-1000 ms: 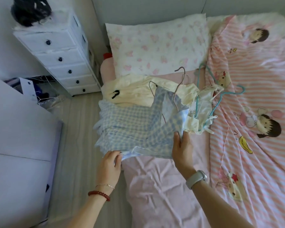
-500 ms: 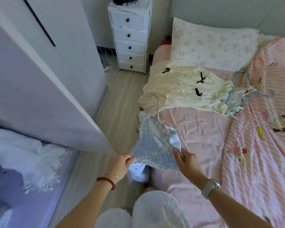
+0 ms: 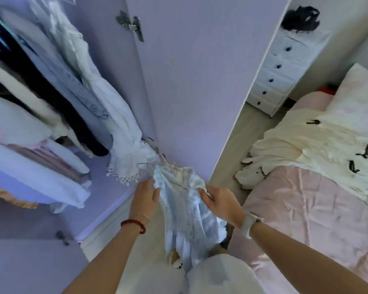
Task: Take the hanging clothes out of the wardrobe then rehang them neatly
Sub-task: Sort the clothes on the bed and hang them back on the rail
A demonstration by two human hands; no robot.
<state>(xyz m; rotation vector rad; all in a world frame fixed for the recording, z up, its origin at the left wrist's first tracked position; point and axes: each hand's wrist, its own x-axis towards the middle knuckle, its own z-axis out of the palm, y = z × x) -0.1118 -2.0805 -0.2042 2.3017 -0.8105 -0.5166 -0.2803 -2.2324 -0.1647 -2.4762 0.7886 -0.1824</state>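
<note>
She stands facing the open wardrobe point(image 3: 51, 102), with the blue checked garment point(image 3: 185, 209) held up between both hands, just in front of the lilac wardrobe door point(image 3: 189, 81). The left hand point(image 3: 146, 197) has its thumb hooked over the cloth's left edge while the fingers lie fairly straight along it; the right hand point(image 3: 219, 200) pinches the right edge with curled fingers. A thin hanger point(image 3: 170, 166) pokes out of the garment's top, its hook pointing toward the wardrobe (the picture is too blurred to say whether the shoulders sit squarely on it).

This looks like the rehanging stage: one piece is on its way back, while a cream dress point(image 3: 317, 149) with black bows lies on the bed point(image 3: 306, 209) at the right, waiting its turn. Clothes already hang inside at the left, among them a white lace-edged dress point(image 3: 119, 132) nearest the door.

Next, I'd judge, one hand must shift to the hanger's hook, lift it to the rail (out of sight above), and find a gap beside the white dress without snagging the lace.
</note>
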